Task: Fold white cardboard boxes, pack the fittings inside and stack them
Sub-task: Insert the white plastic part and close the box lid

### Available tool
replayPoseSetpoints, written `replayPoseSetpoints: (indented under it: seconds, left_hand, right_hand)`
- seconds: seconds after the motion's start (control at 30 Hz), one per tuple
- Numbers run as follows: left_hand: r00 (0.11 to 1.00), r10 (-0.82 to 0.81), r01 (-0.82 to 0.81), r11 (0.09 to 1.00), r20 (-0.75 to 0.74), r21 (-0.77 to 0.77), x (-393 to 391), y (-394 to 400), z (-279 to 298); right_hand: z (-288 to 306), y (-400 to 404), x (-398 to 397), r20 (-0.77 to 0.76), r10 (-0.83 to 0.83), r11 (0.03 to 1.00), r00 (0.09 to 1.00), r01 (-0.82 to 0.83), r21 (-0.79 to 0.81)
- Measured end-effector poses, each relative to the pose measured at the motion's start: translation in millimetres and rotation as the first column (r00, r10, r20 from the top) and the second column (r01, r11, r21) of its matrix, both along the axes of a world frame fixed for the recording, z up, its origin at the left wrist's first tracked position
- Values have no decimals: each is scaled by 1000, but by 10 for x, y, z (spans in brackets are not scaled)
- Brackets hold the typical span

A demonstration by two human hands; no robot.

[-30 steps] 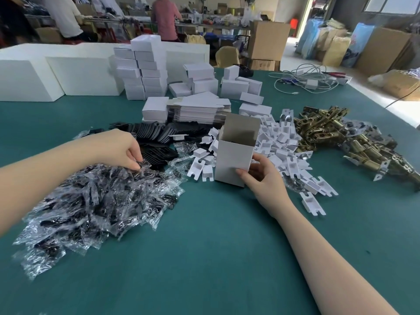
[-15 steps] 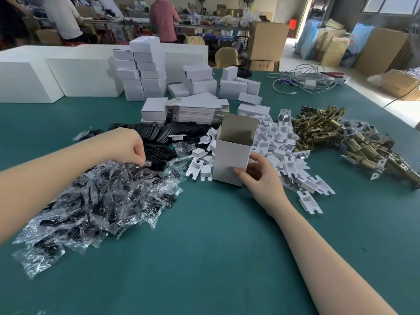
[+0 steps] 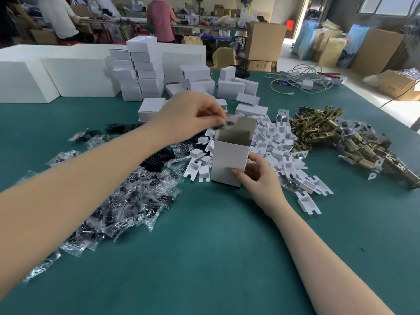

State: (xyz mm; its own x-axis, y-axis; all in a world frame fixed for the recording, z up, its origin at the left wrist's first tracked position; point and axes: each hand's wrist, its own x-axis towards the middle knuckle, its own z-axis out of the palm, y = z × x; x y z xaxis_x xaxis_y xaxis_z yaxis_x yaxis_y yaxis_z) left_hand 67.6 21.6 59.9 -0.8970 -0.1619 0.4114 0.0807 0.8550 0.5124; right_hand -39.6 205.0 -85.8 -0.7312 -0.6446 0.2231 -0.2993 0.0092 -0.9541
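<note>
1. Head view: the left hand (image 3: 188,114) pinches a small clear packet (image 3: 223,124) over the open white box (image 3: 231,155), which stands upright on the green surface (image 3: 216,258)
2. The right hand (image 3: 258,178) grips the box's lower right corner

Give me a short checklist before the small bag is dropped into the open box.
1. Box upright with its top open: ok.
2. Right hand steadies the box: ok.
3. Left hand pinches a bag: ok.
4. Bag right over the opening: not ok, it hangs at the left rim.
5. Box empty inside: cannot tell.
</note>
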Motion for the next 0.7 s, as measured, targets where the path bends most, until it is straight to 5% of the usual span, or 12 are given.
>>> replayPoseSetpoints:
  seconds: [0.1, 0.27, 0.6, 0.7]
  left_hand:
    - [1000, -12, 16, 968, 19, -252, -197, 105, -61]
    - [993, 5, 49, 896, 121, -442, -356, 153, -132]
    - [922, -60, 182, 939, 381, -293, -451, 138, 4]
    - [926, -60, 205, 909, 374, -362, -443, 143, -7]
  right_hand:
    - [-1, 6, -2, -2, 7, 1000, 1000, -7, -5]
    - [-12, -3, -21, -2, 4, 1000, 1000, -4, 3]
    - [-32, -15, -43, 8, -1, 1000, 1000, 0, 10]
    - [-36, -16, -45, 9, -2, 1000, 1000, 2, 7]
